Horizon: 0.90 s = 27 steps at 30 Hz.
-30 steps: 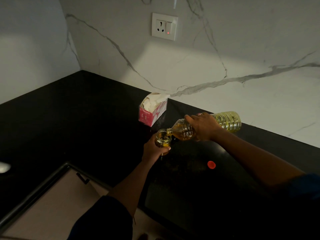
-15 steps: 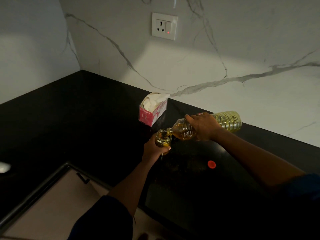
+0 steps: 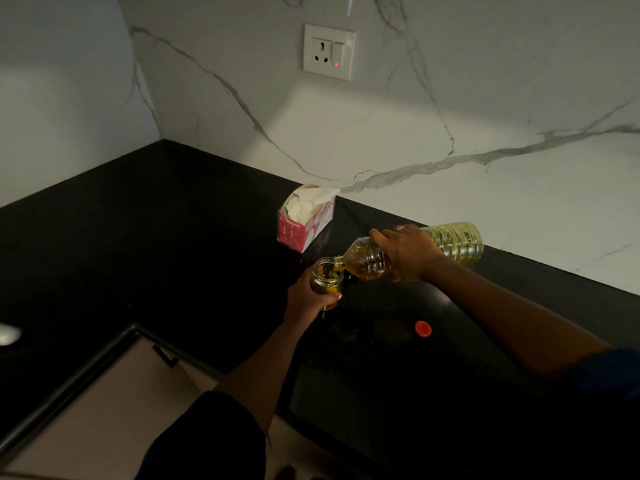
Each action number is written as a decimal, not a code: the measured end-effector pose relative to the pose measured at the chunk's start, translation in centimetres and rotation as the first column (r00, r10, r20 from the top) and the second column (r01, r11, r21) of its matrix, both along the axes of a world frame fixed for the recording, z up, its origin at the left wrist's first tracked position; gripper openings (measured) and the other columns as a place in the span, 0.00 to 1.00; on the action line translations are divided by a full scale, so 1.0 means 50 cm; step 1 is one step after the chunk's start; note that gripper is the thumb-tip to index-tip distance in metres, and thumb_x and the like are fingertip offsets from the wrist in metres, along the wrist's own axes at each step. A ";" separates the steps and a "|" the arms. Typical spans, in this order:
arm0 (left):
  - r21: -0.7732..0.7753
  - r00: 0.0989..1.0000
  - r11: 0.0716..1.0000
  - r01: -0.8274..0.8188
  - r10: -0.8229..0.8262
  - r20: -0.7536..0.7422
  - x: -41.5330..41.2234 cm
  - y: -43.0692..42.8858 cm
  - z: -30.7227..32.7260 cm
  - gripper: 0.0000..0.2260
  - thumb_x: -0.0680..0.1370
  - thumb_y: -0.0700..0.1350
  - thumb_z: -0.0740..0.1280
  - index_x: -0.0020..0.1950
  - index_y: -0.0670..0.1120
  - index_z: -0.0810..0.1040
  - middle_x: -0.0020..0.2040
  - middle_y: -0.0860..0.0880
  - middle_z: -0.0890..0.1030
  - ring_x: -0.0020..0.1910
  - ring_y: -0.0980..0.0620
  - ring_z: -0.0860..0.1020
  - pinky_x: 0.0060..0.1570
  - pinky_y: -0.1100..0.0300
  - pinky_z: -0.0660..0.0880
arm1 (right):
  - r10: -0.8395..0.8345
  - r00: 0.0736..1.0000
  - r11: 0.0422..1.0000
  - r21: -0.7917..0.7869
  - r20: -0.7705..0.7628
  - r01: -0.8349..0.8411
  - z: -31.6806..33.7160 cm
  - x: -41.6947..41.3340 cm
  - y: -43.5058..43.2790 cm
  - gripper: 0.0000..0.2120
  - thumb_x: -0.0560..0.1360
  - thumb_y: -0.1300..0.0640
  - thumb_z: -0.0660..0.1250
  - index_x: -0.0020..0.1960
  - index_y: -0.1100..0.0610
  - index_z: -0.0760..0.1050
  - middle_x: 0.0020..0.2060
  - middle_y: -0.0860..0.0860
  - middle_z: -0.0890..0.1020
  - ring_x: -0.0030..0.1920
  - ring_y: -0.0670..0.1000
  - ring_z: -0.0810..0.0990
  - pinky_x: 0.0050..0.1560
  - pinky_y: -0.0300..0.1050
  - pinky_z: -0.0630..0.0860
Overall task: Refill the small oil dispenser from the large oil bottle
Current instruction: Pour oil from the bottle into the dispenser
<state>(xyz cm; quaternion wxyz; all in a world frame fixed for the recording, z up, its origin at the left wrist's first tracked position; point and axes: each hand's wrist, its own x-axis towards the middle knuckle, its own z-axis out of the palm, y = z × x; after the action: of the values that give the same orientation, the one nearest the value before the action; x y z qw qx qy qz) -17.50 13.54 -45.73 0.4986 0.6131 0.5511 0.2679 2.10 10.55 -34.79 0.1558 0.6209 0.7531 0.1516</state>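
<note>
From where I watched, almost nothing had shifted over the last second. Nearest, the red cap (image 3: 423, 329) lay beside the dispenser (image 3: 327, 278), which my left hand (image 3: 308, 299) kept clamped. Just beyond it, my right hand (image 3: 408, 252) stayed wrapped around the tilted oil bottle (image 3: 450, 242), mouth at the dispenser's rim: I judged pouring continued.

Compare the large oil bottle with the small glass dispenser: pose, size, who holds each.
The large oil bottle lies tipped nearly flat, mouth at the rim; the small dispenser stands upright. The bottle is far longer and ribbed; the dispenser is short. The right hand grips the bottle, the left hand the dispenser. Both are clear, uncapped and hold yellow oil.
</note>
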 end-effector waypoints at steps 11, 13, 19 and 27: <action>0.020 1.000 1.000 0.005 -0.004 -0.008 -0.002 -0.001 0.001 0.34 0.65 0.43 0.77 0.69 0.50 0.67 0.63 0.49 0.75 0.63 0.50 0.72 0.56 0.61 0.68 | -0.006 1.000 1.000 -0.009 0.002 0.007 0.002 -0.001 0.001 0.45 0.64 0.44 0.75 0.72 0.55 0.55 0.62 0.54 0.74 0.61 0.55 0.74 0.63 0.52 0.69; 0.027 1.000 1.000 0.008 -0.008 -0.006 -0.002 -0.001 0.002 0.34 0.66 0.43 0.76 0.69 0.50 0.68 0.63 0.49 0.75 0.63 0.50 0.72 0.55 0.61 0.68 | -0.006 1.000 1.000 -0.009 0.002 0.006 0.002 -0.002 0.000 0.45 0.64 0.44 0.75 0.72 0.55 0.54 0.63 0.54 0.74 0.62 0.55 0.74 0.63 0.51 0.69; 0.016 1.000 1.000 0.001 0.000 -0.020 0.000 -0.003 0.005 0.34 0.66 0.42 0.76 0.69 0.50 0.67 0.64 0.48 0.74 0.64 0.49 0.71 0.58 0.59 0.69 | -0.009 1.000 1.000 -0.008 0.001 0.009 0.003 -0.003 -0.001 0.45 0.65 0.44 0.74 0.72 0.55 0.54 0.63 0.54 0.73 0.62 0.55 0.74 0.62 0.51 0.69; 0.017 1.000 1.000 0.001 -0.001 -0.023 0.000 -0.003 0.006 0.34 0.66 0.43 0.76 0.69 0.49 0.67 0.64 0.48 0.74 0.65 0.49 0.71 0.57 0.60 0.68 | -0.006 1.000 1.000 -0.008 0.003 0.006 0.005 -0.004 -0.001 0.45 0.65 0.44 0.74 0.72 0.55 0.54 0.63 0.54 0.74 0.62 0.55 0.74 0.63 0.52 0.69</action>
<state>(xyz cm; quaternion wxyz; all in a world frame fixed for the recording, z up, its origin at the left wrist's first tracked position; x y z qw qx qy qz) -17.50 13.40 -45.43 0.4871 0.6205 0.5544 0.2652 1.90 10.50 -34.55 0.1598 0.6222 0.7518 0.1489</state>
